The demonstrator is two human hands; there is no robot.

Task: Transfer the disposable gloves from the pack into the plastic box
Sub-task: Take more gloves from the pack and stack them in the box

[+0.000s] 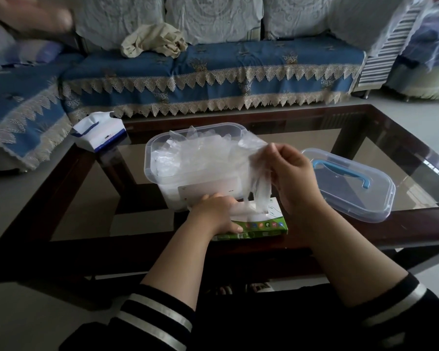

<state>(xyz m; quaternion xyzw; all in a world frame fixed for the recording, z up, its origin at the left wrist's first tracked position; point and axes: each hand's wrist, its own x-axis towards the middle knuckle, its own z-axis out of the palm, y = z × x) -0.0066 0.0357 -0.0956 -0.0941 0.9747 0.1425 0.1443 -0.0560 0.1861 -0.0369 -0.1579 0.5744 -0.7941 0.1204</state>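
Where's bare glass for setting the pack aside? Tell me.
Free: glass table behind the lid, and left of the plastic box, below the tissue pack. Crowded: the near edge, with glove pack and both hands.

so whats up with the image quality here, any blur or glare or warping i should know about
Head view: dim and flat overall, darkest at the bottom around the sleeves; wide-angle warping bends the table edges and sofa; the top-left corner is smeared with blur; the glass tabletop reflects pale light near the lid; the gloves pinched by the right hand look soft, while the left hand on the pack is fairly sharp.
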